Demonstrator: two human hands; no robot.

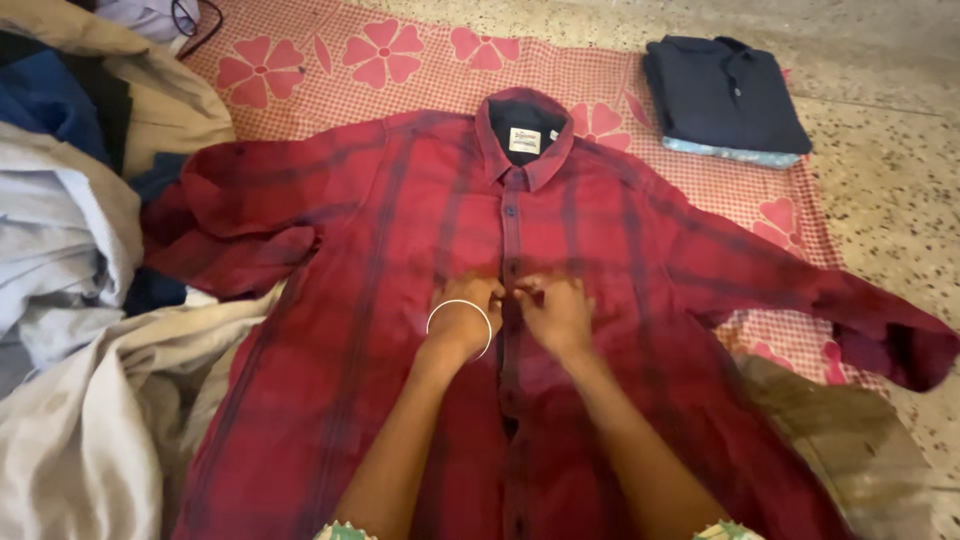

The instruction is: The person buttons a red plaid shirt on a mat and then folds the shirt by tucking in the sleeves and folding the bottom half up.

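Note:
A red plaid shirt [400,230] lies spread face up on a pink flowered cloth [330,60], collar away from me, sleeves out to both sides. My left hand [468,305], with a thin bangle on the wrist, and my right hand [553,308] meet at the button strip in the middle of the shirt. Both hands pinch the fabric edges there, fingers closed on the placket. The fingertips are partly hidden by each other.
A heap of loose clothes [70,250] in beige, pale blue and dark blue lies at the left. A folded dark blue shirt [722,95] rests on other folded pieces at the cloth's far right corner. Speckled stone floor [890,170] lies to the right.

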